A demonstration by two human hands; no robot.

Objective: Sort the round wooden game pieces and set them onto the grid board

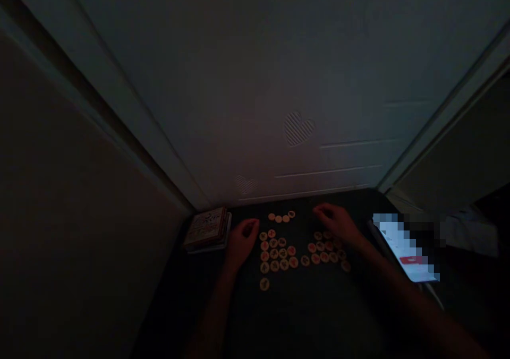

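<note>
- Right, head view, dim: xiangqi pieces (274, 254) lie on the dark tabletop (303, 316), one group beside the left hand, another partly behind the right forearm; red and dark marks, individual characters unreadable.
- Handling (judged): small, light, rigid discs; likely wood or plastic, not fragile, may slide if nudged. Best hold: thumb and finger on opposite edges of the rim; neighbours sit close, so watch for knocking them.
- Short curved row (278, 219) near the door-like panel: four discs, three look blank on top, one marked.
- Left hand (242, 238): grip curled narrow, between flat stack and left group; can't tell if it holds anything.
- Right hand (333, 222): fingertips drawn together beyond right group; contents can't be told.
- Containers: none identifiable. Flat stack (205, 227) at left, books or thin boxes, contents unknown.
- Phone (402, 253) at right: lit screen, partly pixelated.
</note>
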